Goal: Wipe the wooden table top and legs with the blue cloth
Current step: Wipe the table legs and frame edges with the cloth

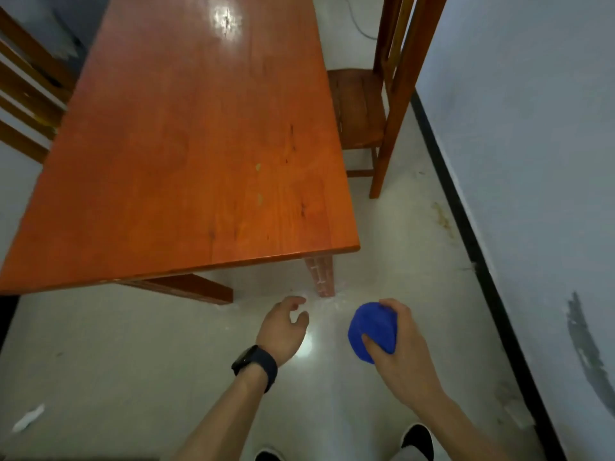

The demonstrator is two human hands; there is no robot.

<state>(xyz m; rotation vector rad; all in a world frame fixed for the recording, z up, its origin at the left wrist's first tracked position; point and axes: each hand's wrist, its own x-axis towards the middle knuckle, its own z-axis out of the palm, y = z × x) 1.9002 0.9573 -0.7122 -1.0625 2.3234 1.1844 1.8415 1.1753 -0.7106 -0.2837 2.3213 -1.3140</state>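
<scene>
The orange-brown wooden table top (186, 154) fills the upper left, its near right corner in front of me. Under that corner one table leg (322, 276) reaches the floor, with pale marks on it. My right hand (404, 347) is closed around the bunched blue cloth (372, 331), held in the air below and to the right of that leg. My left hand (284, 327) hangs beside it, fingers loosely curled and apart, holding nothing. A dark watch (254, 366) is on that wrist.
A wooden chair (366, 108) stands at the table's right side, close to the grey wall (532, 161) with its black skirting. Another chair's slats (26, 94) show at the far left. A white scrap (28, 417) lies on the pale floor. My shoes (417, 439) are below.
</scene>
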